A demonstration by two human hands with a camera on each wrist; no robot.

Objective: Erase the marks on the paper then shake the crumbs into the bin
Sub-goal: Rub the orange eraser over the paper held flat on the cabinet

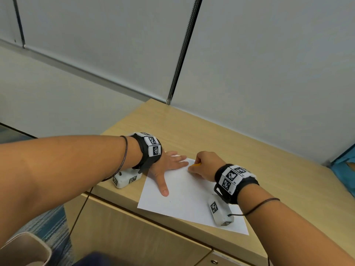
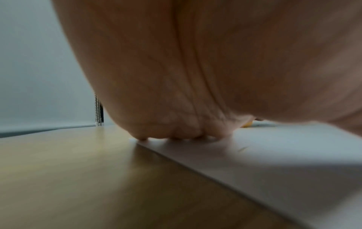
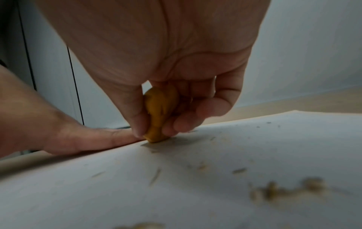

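A white sheet of paper (image 1: 188,196) lies on the light wooden cabinet top (image 1: 249,150). My left hand (image 1: 169,166) lies flat with spread straight fingers, pressing the paper's far left corner. My right hand (image 1: 203,166) pinches a yellow-orange eraser (image 1: 196,164) between thumb and fingers. The eraser's (image 3: 159,114) tip touches the paper (image 3: 176,193) near its far edge, right beside my left hand's finger (image 3: 94,137). Eraser crumbs (image 3: 284,189) lie scattered on the sheet. In the left wrist view my left hand's palm (image 2: 195,77) fills the frame, its fingertips (image 2: 176,137) on the paper's edge (image 2: 254,162).
A beige bin's rim (image 1: 30,244) shows at the bottom left, on the floor beside the cabinet. Grey wall panels (image 1: 249,64) rise behind the cabinet. Something blue (image 1: 345,166) sits at the right edge. Cabinet doors (image 1: 134,237) face me below the top.
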